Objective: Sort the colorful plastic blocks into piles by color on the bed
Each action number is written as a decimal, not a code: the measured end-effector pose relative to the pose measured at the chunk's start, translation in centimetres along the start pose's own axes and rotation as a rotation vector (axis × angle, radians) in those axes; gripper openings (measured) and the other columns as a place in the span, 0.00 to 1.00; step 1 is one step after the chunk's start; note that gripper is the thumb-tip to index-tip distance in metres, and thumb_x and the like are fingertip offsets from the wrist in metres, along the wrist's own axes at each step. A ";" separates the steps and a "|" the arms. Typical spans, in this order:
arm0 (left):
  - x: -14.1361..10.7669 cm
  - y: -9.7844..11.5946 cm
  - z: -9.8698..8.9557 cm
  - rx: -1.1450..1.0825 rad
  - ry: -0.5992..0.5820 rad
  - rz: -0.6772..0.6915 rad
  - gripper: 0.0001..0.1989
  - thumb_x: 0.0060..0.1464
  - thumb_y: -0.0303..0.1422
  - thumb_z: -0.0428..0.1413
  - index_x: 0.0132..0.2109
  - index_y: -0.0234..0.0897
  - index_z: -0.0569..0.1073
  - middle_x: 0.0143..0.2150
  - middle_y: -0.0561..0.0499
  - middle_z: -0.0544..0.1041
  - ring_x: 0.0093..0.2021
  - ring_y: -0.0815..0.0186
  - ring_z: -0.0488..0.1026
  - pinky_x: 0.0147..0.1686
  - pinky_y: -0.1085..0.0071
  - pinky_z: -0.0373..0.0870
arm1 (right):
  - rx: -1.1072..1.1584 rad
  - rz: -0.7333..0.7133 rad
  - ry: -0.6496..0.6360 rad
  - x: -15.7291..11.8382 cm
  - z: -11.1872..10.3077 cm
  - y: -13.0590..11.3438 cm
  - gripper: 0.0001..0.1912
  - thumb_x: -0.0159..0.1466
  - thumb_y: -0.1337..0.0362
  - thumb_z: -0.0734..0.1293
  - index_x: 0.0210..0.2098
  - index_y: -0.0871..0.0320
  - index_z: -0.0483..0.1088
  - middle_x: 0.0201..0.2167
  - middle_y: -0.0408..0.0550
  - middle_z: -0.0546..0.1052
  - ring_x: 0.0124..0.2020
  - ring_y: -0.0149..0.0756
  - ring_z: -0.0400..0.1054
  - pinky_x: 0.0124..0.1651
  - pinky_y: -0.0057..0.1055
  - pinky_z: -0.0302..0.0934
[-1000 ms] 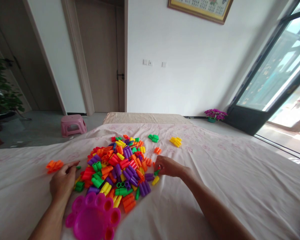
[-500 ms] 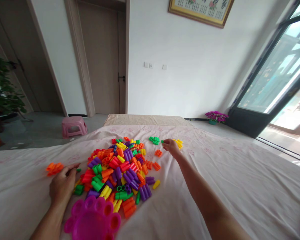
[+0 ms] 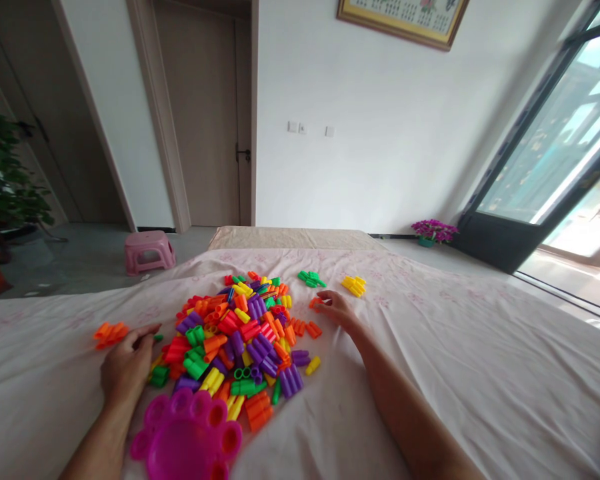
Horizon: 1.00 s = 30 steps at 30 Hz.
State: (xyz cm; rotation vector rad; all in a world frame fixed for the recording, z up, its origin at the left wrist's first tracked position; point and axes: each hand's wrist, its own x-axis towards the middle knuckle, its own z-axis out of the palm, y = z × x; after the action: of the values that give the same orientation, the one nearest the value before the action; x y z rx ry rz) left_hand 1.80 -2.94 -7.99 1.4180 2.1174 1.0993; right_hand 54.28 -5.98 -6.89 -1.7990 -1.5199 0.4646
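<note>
Roughly centred before me on the bedspread is a heap of plastic pieces in red, orange, yellow, green and purple; take it as the middle of a clock. My right hand is between 2 and 3 o'clock, its fingertips at a small orange cluster; I cannot tell whether they grip it. My left hand is between 8 and 9, beside the heap, with a green piece at its fingertips; whether it is pinched there is unclear.

My right forearm slants in from 4 o'clock, the hand low, fingers bent towards the heap. My left forearm rises from 8, back of the hand upward, fingers curled inward.

Just past the left hand, at 9, lies a larger orange cluster. Beyond the right hand, a green cluster lies between 1 and 2, and a yellow one at 2. A magenta paw-shaped tray sits at 7, touching the heap's near edge.

Farther off are a pink stool between 10 and 11, purple flowers at 2, and a framed picture at 1.
</note>
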 end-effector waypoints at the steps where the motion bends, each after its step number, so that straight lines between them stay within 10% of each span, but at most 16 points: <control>1: 0.0 0.0 0.0 0.002 0.001 0.001 0.21 0.59 0.44 0.53 0.52 0.45 0.82 0.51 0.46 0.85 0.51 0.52 0.79 0.50 0.59 0.72 | -0.065 -0.022 -0.010 -0.2 0.2 -0.2 0.23 0.61 0.57 0.75 0.54 0.57 0.78 0.52 0.54 0.81 0.48 0.44 0.77 0.53 0.40 0.69; 11: -0.4 0.1 -0.2 -0.059 0.036 -0.014 0.21 0.59 0.43 0.53 0.54 0.43 0.82 0.49 0.47 0.85 0.51 0.54 0.79 0.53 0.61 0.71 | -0.299 -0.173 0.104 -2.6 -0.7 -2.9 0.26 0.58 0.74 0.68 0.55 0.52 0.79 0.54 0.51 0.80 0.55 0.46 0.71 0.59 0.39 0.64; 21: -0.2 -0.7 0.0 -0.225 0.135 -0.039 0.22 0.55 0.41 0.54 0.52 0.39 0.82 0.54 0.46 0.85 0.57 0.55 0.79 0.61 0.61 0.71 | -0.302 -0.186 -0.230 -6.5 -0.2 -5.6 0.18 0.58 0.61 0.74 0.49 0.56 0.81 0.43 0.49 0.80 0.41 0.39 0.74 0.44 0.31 0.65; 30: -0.6 -2.6 -1.1 -0.304 0.037 0.056 0.21 0.52 0.42 0.54 0.48 0.37 0.82 0.41 0.46 0.88 0.44 0.55 0.85 0.42 0.65 0.82 | -0.221 0.023 0.258 -4.8 -0.6 -1.9 0.20 0.62 0.65 0.69 0.53 0.55 0.78 0.49 0.54 0.79 0.43 0.40 0.77 0.48 0.35 0.70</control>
State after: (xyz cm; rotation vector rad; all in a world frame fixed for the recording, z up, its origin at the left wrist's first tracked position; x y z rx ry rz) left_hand -0.28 -4.45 -9.40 1.3261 1.8461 1.4100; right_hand 52.24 -10.69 -6.00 -1.9604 -1.4140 0.0703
